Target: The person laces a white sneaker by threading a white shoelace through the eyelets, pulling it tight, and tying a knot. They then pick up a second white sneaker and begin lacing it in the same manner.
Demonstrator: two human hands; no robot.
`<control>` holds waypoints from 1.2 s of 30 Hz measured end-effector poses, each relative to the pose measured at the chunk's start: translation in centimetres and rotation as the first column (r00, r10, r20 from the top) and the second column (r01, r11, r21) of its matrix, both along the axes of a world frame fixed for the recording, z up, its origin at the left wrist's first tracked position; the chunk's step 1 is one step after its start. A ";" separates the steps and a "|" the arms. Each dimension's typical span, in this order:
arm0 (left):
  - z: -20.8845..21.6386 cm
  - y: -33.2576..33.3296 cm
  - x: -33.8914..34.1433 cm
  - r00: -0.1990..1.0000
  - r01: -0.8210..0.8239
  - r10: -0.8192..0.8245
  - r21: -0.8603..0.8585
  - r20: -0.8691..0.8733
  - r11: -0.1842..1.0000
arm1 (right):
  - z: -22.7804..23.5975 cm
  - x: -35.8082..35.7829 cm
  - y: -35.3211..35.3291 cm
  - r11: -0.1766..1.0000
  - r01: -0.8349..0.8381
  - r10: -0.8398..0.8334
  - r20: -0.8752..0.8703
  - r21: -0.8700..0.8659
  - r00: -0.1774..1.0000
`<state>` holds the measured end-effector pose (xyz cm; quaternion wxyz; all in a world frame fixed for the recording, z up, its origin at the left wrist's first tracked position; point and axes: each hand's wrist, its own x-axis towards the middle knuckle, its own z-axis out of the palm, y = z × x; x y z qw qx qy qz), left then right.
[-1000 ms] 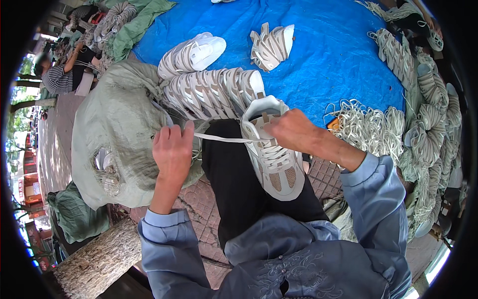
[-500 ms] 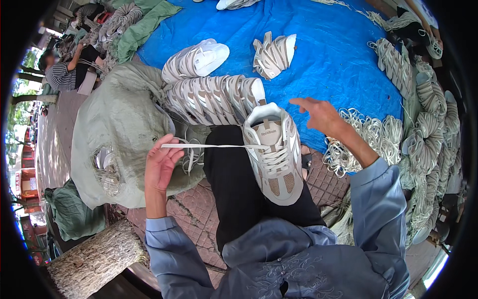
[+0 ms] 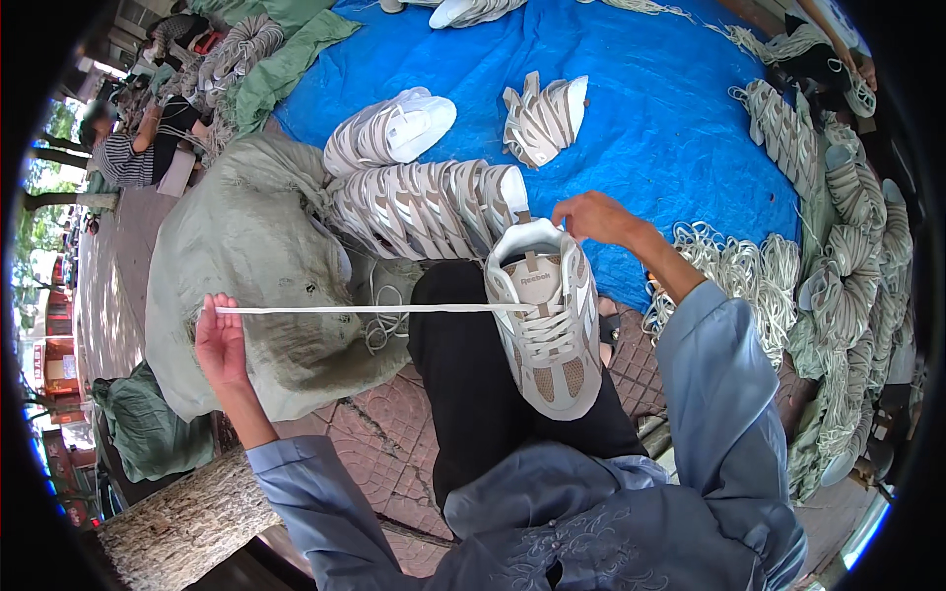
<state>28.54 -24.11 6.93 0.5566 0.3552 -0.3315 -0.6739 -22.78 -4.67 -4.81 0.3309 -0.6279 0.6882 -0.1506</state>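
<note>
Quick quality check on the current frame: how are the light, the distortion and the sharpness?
Head view: black fisheye border, scene bending toward the rim; head view: glare washes out the background near the tree trunks, sun dapples the pavement; head view: even daylight and clear edges on the sneaker and lace.

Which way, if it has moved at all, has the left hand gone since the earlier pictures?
Yes: against the pale sack, the left hand has moved left, from in front of its right part to in front of its left part.
</note>
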 end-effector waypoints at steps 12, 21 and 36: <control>-1.6 -2.4 9.2 0.953 -0.261 0.247 0.063 0.173 0.963 | -0.7 -0.6 0.6 0.901 0.417 -0.389 0.642 0.117 0.661; -0.9 -2.1 11.1 0.964 -0.233 0.228 0.018 0.136 0.972 | 7.1 0.1 4.3 0.859 0.511 0.196 0.949 -0.046 -0.245; -8.3 0.7 21.0 0.723 -0.660 0.590 0.108 0.361 0.743 | 4.2 -31.1 25.3 0.062 0.997 -0.242 0.969 -0.044 0.057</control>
